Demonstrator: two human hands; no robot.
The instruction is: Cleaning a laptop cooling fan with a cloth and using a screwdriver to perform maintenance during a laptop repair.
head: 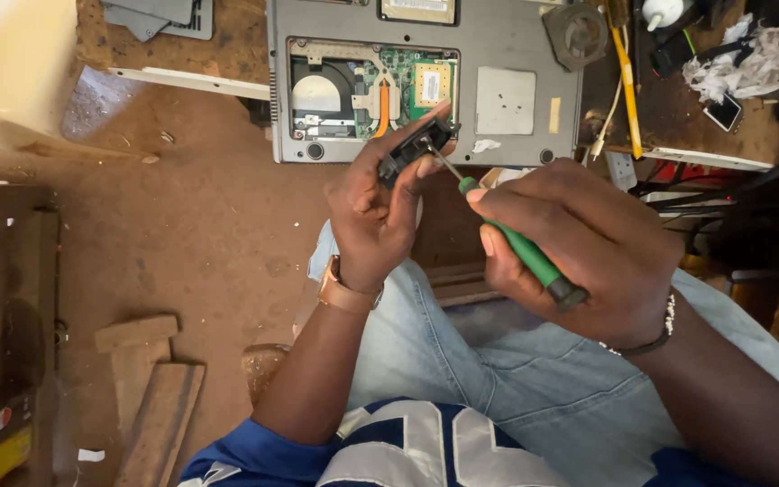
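Observation:
My left hand (373, 209) grips a small black plastic part (415, 146), a fan-like piece, held up over my lap. My right hand (579, 248) is closed on a green-handled screwdriver (523, 254), and its metal tip touches the black part. Just beyond my hands, a grey laptop (516, 45) lies upside down on the workbench. Its bottom cover is off, showing a green circuit board (416, 81), a copper heat pipe and a round fan bay.
The wooden workbench (678, 117) holds a yellow-handled tool (627, 81), a loose round fan (575, 34), crumpled white paper (741, 63), a phone and black cables. Wood offcuts (151, 379) lie on the dirt floor at left. My jeans-clad legs fill the lower middle.

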